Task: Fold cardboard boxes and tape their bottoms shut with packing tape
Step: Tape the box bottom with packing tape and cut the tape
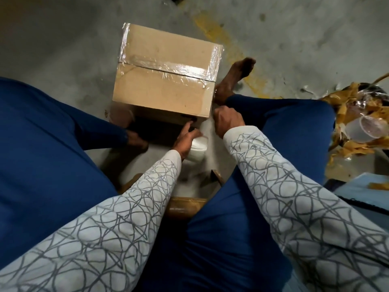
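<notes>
1. The box [164,81] stands on the floor [63,39] between the seated person's bare feet. Its flaps are closed on top, with clear tape along the seam and down both side edges.
2. The left hand [185,140] is at the box's near side, low down. Its fingers are wrapped round a pale tape roll [197,149], and the forefinger is stretched out to touch the cardboard.
3. The right hand [228,121] is at the box's near right corner. Its fingers are curled tight on the end of a pale, blurred strip [207,126] that runs up from the roll.
4. The right foot [237,74] rests against the box's right side. The left foot [136,140] lies just beside its near left corner.
5. A heap of brown tape scraps [347,98] lies well off to the right, with a clear plastic tub [362,129] among them.
6. A worn yellow line [216,32] crosses the floor beyond the box.
</notes>
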A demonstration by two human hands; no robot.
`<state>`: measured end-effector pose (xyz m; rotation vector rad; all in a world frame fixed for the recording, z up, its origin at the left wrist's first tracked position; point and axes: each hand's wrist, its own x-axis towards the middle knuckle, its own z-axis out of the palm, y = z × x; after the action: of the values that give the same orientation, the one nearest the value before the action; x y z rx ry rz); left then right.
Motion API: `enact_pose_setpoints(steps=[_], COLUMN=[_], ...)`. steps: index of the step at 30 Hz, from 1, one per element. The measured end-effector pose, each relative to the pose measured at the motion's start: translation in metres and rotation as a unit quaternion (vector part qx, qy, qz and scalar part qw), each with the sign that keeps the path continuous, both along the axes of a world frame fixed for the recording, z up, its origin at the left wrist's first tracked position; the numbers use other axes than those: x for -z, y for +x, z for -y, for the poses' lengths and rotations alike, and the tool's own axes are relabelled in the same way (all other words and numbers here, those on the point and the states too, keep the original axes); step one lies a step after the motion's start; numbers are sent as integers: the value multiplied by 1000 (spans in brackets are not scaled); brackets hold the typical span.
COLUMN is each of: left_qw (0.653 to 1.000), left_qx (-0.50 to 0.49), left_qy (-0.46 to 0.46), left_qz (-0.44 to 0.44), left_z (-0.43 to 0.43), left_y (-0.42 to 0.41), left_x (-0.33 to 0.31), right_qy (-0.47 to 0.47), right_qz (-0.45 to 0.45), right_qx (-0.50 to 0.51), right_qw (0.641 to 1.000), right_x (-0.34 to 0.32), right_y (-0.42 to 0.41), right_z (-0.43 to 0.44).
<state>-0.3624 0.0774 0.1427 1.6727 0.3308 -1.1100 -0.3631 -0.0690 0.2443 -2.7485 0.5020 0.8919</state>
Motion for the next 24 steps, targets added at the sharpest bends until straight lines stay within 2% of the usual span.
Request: enact_pose_setpoints(steps=[3,7,11,13,16,18,20,24], left_qw=[1000,994,985,982,974,968,970,982], left_qx=[-18,-77,-127,-153,-199,-232,-235,-174], left_qy=[-7,9,20,20,10,4,-5,-17], left_qz=[-11,-83,-117,-110,-108,-95,-62,69], left_z=[-2,-3,-7,-9,-6,-2,1,-4], left_y=[9,24,27,25,19,14,9,17], left_x=[-10,-18,-23,-28,-38,-47,-56,-89], right_qy=[-16,-21,48,104,235,281,282,267], right_qz=[1,9,31,32,5,-28,-17,158], right_qx=[79,210,341,405,523,548,551,571], right_qw=[997,977,938,908,819,787,785,760], right_x=[-3,-16,-20,-18,13,3,-8,-19], right_y=[5,16,16,16,4,-1,-2,-4], right_z=[11,25,24,17,2,-25,-45,-58])
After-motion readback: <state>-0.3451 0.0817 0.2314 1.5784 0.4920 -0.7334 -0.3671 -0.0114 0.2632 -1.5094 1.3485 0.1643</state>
